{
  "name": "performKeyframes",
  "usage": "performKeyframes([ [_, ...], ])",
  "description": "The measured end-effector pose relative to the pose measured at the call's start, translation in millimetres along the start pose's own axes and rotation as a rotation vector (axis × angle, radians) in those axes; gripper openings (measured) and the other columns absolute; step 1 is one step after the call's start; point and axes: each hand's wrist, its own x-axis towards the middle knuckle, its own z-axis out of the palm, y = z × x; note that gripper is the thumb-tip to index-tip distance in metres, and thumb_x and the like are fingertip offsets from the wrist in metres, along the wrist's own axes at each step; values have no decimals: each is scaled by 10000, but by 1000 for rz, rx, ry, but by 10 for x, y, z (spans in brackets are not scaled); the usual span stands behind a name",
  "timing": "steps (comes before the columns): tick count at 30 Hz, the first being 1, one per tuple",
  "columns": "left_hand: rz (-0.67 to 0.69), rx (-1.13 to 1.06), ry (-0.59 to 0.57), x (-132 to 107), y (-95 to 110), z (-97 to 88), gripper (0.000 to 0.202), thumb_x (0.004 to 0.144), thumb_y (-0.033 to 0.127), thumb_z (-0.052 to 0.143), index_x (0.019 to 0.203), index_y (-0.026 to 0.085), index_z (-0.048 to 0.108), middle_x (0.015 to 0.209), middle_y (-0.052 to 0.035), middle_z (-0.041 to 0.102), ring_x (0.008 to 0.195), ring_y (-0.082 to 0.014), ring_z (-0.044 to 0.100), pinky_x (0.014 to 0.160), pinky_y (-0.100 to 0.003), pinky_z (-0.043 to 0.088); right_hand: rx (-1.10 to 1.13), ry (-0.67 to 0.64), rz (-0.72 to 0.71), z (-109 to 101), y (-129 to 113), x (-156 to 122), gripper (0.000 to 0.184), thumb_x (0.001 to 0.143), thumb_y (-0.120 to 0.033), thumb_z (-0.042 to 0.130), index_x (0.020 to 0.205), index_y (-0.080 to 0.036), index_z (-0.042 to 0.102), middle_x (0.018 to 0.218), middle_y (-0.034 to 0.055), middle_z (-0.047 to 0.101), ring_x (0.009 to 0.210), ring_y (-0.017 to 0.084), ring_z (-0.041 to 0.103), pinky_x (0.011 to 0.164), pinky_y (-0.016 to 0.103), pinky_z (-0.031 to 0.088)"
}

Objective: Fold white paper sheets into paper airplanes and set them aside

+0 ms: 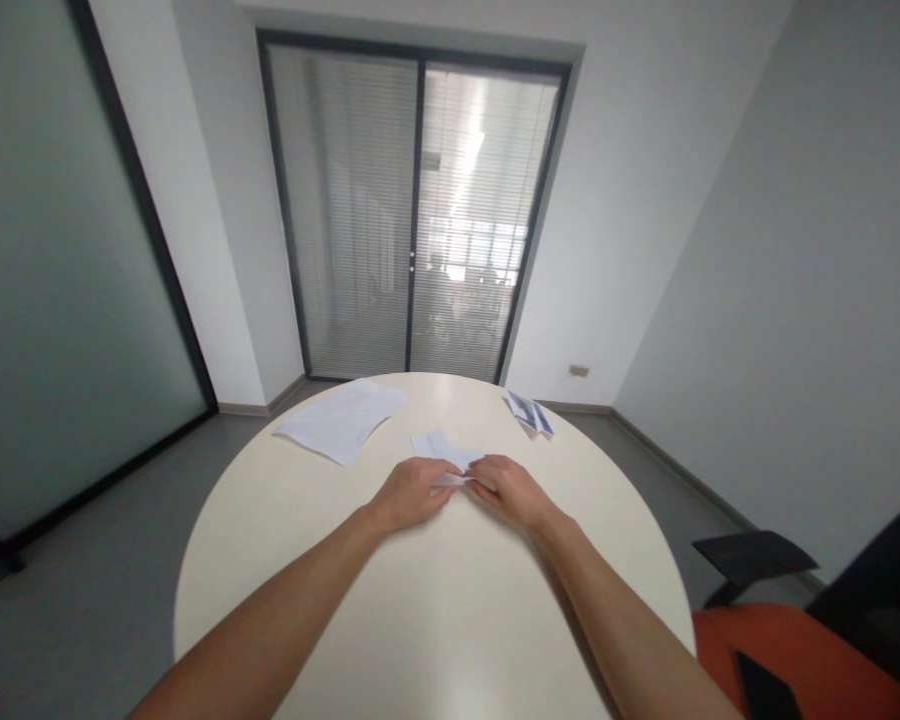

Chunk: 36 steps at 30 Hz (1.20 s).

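Note:
A small folded white paper lies near the middle of the round cream table. My left hand rests on the paper's near edge, fingers curled and pinching it. My right hand meets it from the right, fingertips pressed on the same edge. Both hands touch at the paper's front; the part under the fingers is hidden.
A stack of white sheets lies at the table's far left. A small printed folded paper sits at the far right edge. An orange and black chair stands at the lower right. Blinded glass doors are behind the table.

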Motion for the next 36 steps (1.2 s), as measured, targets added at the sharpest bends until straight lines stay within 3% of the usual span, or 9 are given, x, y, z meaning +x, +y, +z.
performKeyframes([
  [4, 55, 45, 15, 17, 55, -6, 191, 923, 283, 594, 1076, 247, 702, 1088, 2, 745, 1002, -183, 680, 941, -297, 487, -66, 26, -75, 5, -28, 56, 233, 969, -240, 489, 996, -219, 719, 947, 88, 739, 936, 212, 671, 1006, 390, 422],
  [8, 123, 153, 15, 27, 44, -5, 146, 947, 224, 566, 1011, 231, 698, 994, -12, 733, 916, -178, 672, 855, -304, 493, -76, 61, -97, 38, -69, 74, 156, 916, -180, 558, 922, -203, 712, 848, 64, 726, 865, 201, 663, 913, 356, 458],
  [11, 168, 174, 44, 30, 30, -25, 146, 945, 180, 556, 1002, 228, 682, 980, -16, 713, 912, -179, 653, 837, -312, 483, -49, 87, -83, 56, -68, 54, 180, 880, -155, 586, 999, -206, 711, 953, 70, 739, 926, 215, 662, 882, 346, 483],
  [14, 182, 164, 100, 37, 11, -53, 143, 939, 158, 551, 995, 219, 668, 980, -26, 704, 926, -189, 634, 841, -329, 474, -23, 88, -60, 70, -6, 15, 263, 865, -129, 578, 1080, -215, 702, 1094, 71, 733, 1030, 229, 657, 939, 366, 485],
  [18, 174, 139, 191, 45, -31, -74, 135, 940, 149, 529, 979, 202, 647, 954, -39, 698, 924, -200, 620, 849, -354, 467, -20, 95, 7, 92, 122, -41, 313, 844, -98, 552, 1095, -211, 701, 1142, 61, 731, 1175, 260, 617, 1019, 413, 458],
  [22, 134, 146, 256, 45, -61, -81, 125, 916, 138, 534, 939, 195, 643, 904, -42, 689, 901, -209, 606, 862, -373, 463, -37, 84, 83, 92, 178, -75, 338, 847, -102, 528, 1110, -220, 705, 1127, 56, 737, 1105, 239, 653, 992, 387, 474],
  [27, 210, 239, 202, 46, -32, -93, 118, 906, 166, 586, 984, 203, 666, 953, -42, 702, 948, -217, 595, 948, -404, 430, -76, -6, 204, 59, 118, -69, 354, 869, -148, 524, 1138, -269, 719, 1110, 28, 750, 1005, 222, 696, 892, 330, 514],
  [30, 262, 277, 125, 53, -8, -94, 108, 931, 196, 587, 982, 218, 679, 959, -32, 711, 944, -217, 602, 912, -389, 436, -79, -42, 228, 53, 76, -48, 348, 894, -184, 519, 1152, -299, 722, 1121, 16, 752, 1023, 223, 698, 904, 322, 506],
  [36, 123, 216, 189, 49, -102, -78, 137, 940, 137, 549, 936, 203, 669, 936, -23, 727, 901, -206, 639, 868, -366, 454, 49, 3, 276, 46, 77, -85, 345, 878, -237, 556, 1187, -278, 704, 1164, 30, 737, 1033, 220, 687, 911, 303, 492],
])
